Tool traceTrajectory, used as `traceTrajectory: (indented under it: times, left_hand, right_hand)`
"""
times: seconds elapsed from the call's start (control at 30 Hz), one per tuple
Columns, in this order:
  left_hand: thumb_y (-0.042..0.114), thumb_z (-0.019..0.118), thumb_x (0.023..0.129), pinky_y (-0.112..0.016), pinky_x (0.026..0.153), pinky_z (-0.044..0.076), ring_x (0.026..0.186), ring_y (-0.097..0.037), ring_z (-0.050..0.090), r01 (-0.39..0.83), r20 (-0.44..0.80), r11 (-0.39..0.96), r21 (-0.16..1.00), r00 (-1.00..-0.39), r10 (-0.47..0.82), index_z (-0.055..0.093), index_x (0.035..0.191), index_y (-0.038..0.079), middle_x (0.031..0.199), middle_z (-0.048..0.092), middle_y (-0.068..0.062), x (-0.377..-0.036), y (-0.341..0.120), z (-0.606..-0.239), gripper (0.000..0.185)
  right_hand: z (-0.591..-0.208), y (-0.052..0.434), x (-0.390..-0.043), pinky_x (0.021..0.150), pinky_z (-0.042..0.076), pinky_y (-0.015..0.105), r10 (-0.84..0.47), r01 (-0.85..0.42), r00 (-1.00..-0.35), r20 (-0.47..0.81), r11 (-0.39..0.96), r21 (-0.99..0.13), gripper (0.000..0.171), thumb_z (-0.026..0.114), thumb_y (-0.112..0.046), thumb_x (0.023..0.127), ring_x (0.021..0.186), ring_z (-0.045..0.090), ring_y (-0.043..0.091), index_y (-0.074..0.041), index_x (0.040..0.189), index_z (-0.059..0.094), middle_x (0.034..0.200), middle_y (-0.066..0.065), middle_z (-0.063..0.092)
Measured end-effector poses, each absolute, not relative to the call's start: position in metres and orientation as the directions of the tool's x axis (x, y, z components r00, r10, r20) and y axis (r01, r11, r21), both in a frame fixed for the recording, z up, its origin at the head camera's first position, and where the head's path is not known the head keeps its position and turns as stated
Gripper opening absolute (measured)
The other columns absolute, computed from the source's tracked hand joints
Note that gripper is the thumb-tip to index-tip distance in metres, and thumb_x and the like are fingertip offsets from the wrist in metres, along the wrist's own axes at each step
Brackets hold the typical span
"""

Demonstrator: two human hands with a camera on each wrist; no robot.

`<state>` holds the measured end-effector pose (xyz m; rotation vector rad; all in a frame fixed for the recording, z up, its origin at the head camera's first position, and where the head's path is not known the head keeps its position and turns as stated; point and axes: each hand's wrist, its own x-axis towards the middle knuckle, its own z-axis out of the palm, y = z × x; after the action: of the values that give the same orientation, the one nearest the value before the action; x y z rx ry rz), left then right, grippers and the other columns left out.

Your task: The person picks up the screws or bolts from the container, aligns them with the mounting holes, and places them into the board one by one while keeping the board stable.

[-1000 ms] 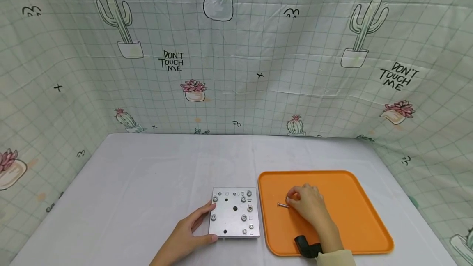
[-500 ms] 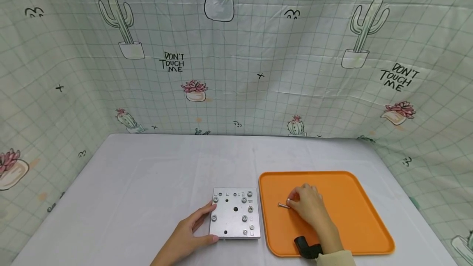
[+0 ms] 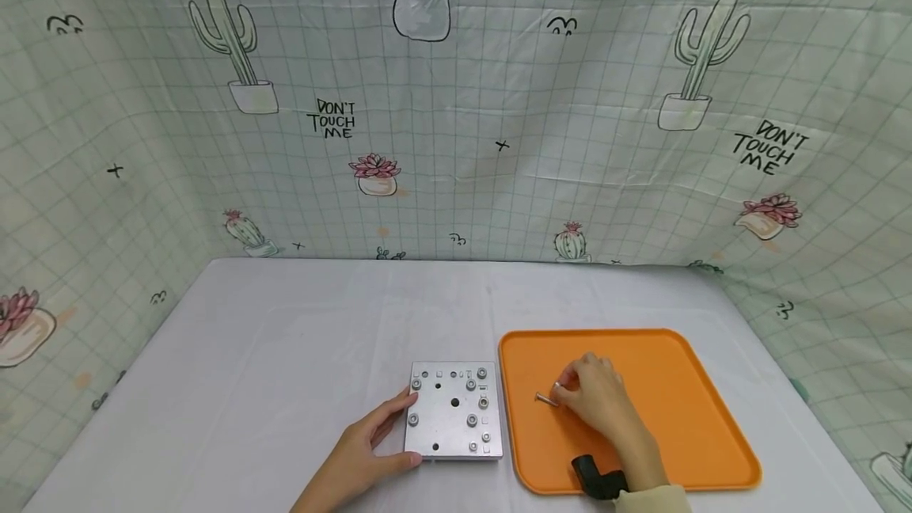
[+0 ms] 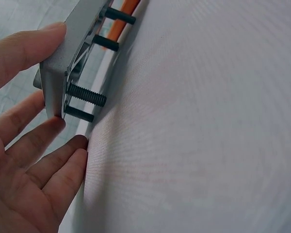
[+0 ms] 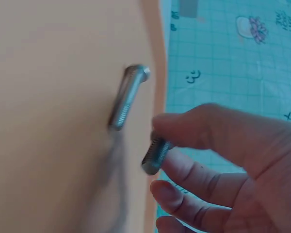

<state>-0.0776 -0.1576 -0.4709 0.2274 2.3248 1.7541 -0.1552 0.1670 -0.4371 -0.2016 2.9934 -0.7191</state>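
Observation:
A square silver metal plate (image 3: 440, 422) with holes and several socket head screws stands on the table. My left hand (image 3: 359, 454) holds it at its near left corner, thumb and fingers on different edges. In the left wrist view, threaded screw shanks (image 4: 87, 93) stick out from the plate's underside. Over the orange tray (image 3: 684, 426), my right hand (image 3: 597, 396) pinches a metal screw (image 5: 155, 154) between thumb and fingers; the fingers hide its upper end. A second screw (image 5: 127, 97) lies on the tray beside that hand.
The tray lies just right of the plate, its raised rim (image 3: 507, 410) close to the plate's right edge. A black angular piece (image 3: 598, 481) sits by the right wrist, over the tray's near edge. Behind the white table (image 3: 299, 339) hangs a patterned cloth (image 3: 456, 117).
The screw lying on the tray has turned slightly, and my right wrist has shifted a little to the right. My left hand and the plate stay in place.

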Motion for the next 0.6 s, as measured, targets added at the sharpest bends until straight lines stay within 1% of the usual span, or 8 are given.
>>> traceTrajectory:
  times: [0.2,0.27,0.33,0.47,0.57,0.6]
  left_hand:
    - [0.025,0.080,0.072,-0.021,0.113,0.028,0.138,-0.025,0.028,-0.003,-0.075,0.274,0.962,-0.965,0.253,0.049,0.133,0.019,0.150,0.032,-0.007,-0.078,-0.158,-0.471,0.069]
    - [0.024,0.080,0.072,-0.020,0.113,0.028,0.138,-0.025,0.028,-0.002,-0.072,0.271,0.963,-0.965,0.251,0.049,0.133,0.018,0.150,0.032,-0.007,-0.077,-0.158,-0.471,0.069]
    - [0.024,0.080,0.072,-0.019,0.113,0.028,0.138,-0.025,0.028,0.000,-0.070,0.270,0.963,-0.966,0.250,0.049,0.133,0.019,0.150,0.032,-0.007,-0.078,-0.158,-0.471,0.069]
    - [0.026,0.080,0.072,-0.021,0.113,0.028,0.138,-0.025,0.028,0.006,-0.065,0.275,0.961,-0.966,0.251,0.049,0.134,0.019,0.150,0.032,-0.008,-0.078,-0.158,-0.471,0.070]
    - [0.026,0.080,0.072,-0.022,0.113,0.028,0.138,-0.024,0.028,0.003,-0.069,0.276,0.961,-0.966,0.251,0.049,0.134,0.019,0.150,0.032,-0.007,-0.078,-0.157,-0.471,0.070]
    - [0.026,0.080,0.071,-0.022,0.113,0.028,0.138,-0.024,0.028,0.002,-0.069,0.275,0.961,-0.966,0.250,0.049,0.134,0.018,0.150,0.033,-0.007,-0.078,-0.157,-0.471,0.070]
  right_hand:
    - [-0.427,0.163,-0.151,0.067,0.032,0.029,-0.117,-0.085,-0.993,-0.032,0.860,-0.504,0.013,0.068,-0.020,0.080,0.081,0.040,0.020,-0.010,0.079,0.060,0.087,0.003,0.052]
    - [-0.424,0.160,-0.150,0.067,0.032,0.028,-0.117,-0.088,-0.993,-0.024,0.849,-0.520,0.012,0.068,-0.020,0.080,0.082,0.040,0.020,-0.010,0.080,0.060,0.088,0.003,0.053]
    - [-0.420,0.158,-0.149,0.069,0.034,0.029,-0.122,-0.100,-0.993,-0.006,0.841,-0.531,0.012,0.068,-0.020,0.079,0.085,0.042,0.021,-0.011,0.080,0.061,0.091,0.003,0.054]
    - [-0.414,0.150,-0.145,0.077,0.040,0.036,-0.145,-0.135,-0.989,0.027,0.823,-0.551,0.013,0.070,-0.019,0.078,0.095,0.046,0.025,-0.010,0.080,0.060,0.092,0.003,0.056]
    - [-0.410,0.143,-0.142,0.081,0.040,0.038,-0.171,-0.169,-0.984,0.050,0.804,-0.570,0.014,0.071,-0.018,0.077,0.098,0.046,0.026,-0.010,0.080,0.059,0.090,0.002,0.055]
    - [-0.409,0.141,-0.141,0.080,0.039,0.037,-0.181,-0.181,-0.982,0.058,0.796,-0.578,0.014,0.071,-0.017,0.077,0.096,0.046,0.025,-0.011,0.080,0.059,0.089,0.002,0.055]
